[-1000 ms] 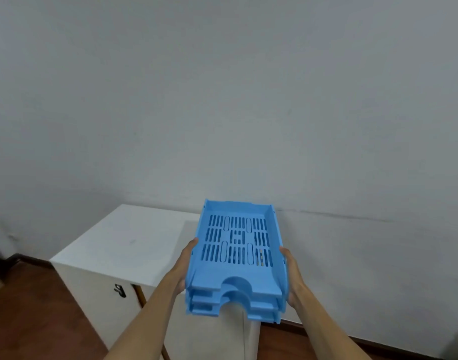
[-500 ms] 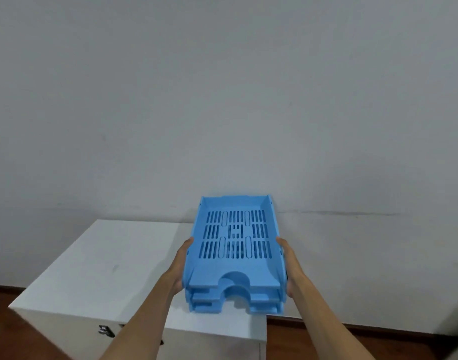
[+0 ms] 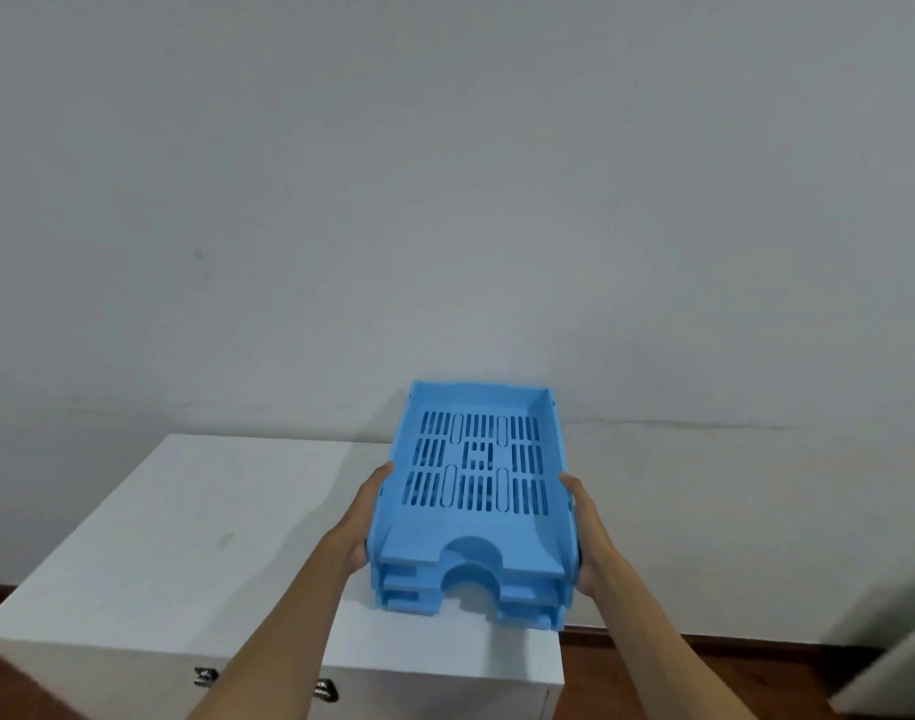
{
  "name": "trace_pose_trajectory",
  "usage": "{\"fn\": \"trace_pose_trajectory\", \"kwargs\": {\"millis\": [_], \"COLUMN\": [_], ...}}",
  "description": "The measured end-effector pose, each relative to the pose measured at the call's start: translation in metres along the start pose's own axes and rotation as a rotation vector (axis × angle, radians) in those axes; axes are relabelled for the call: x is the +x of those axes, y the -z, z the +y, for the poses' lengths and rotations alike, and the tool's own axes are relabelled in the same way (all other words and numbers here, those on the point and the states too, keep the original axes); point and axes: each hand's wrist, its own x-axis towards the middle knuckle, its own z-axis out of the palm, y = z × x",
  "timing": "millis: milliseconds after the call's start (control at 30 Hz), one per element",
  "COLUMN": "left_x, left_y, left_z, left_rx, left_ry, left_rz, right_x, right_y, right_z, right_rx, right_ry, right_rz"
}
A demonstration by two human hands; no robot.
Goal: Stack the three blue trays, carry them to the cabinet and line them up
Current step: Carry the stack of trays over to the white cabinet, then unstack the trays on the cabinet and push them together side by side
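Three blue slotted trays are nested into one stack (image 3: 476, 501), held level over the right part of the white cabinet top (image 3: 195, 537). My left hand (image 3: 359, 517) grips the stack's left side wall. My right hand (image 3: 585, 532) grips its right side wall. The curved cut-outs of the trays face me. I cannot tell whether the stack's underside touches the cabinet; its shadow falls on the white top just below the front edge.
A plain grey wall (image 3: 445, 200) stands directly behind the cabinet. Metal handles (image 3: 206, 675) show on the cabinet front. Dark wooden floor (image 3: 705, 678) lies to the right, with a pale object (image 3: 892, 667) at the lower right corner.
The view has swung left and closer, so the cabinet top now spreads beneath the stack. The stack sits further over the cabinet's right side; both hands keep the same grip.
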Motion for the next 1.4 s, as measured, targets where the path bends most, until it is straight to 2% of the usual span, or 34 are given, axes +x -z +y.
{"fn": "trace_pose_trajectory", "kwargs": {"millis": [133,433,533,600,767,1100,1400], "left_x": [-0.004,-0.016,-0.02,-0.023,-0.031,-0.037,-0.057], "left_y": [0.016,0.038,0.034,0.027,0.014,0.008,0.055], "left_z": [-0.002,0.003,0.004,0.006,0.008,0.014,0.067], "left_rx": [0.0,0.099,0.245,0.293,0.372,0.441,0.417], "left_ry": [0.046,0.009,-0.111,-0.23,-0.29,-0.336,-0.439], "left_rz": [0.001,0.038,0.249,0.312,0.329,0.343,0.338], "right_x": [-0.005,-0.013,-0.018,-0.02,-0.023,-0.019,-0.02], "right_y": [-0.01,-0.034,-0.04,-0.046,-0.06,-0.057,-0.13], "right_z": [0.009,0.009,0.003,-0.001,-0.003,-0.011,-0.022], "right_rx": [-0.025,-0.139,-0.192,-0.238,-0.474,-0.637,-0.662], "right_ry": [0.003,0.043,0.09,0.171,0.223,0.307,0.463], "right_rz": [0.038,0.079,0.153,0.195,0.293,0.309,0.307]}}
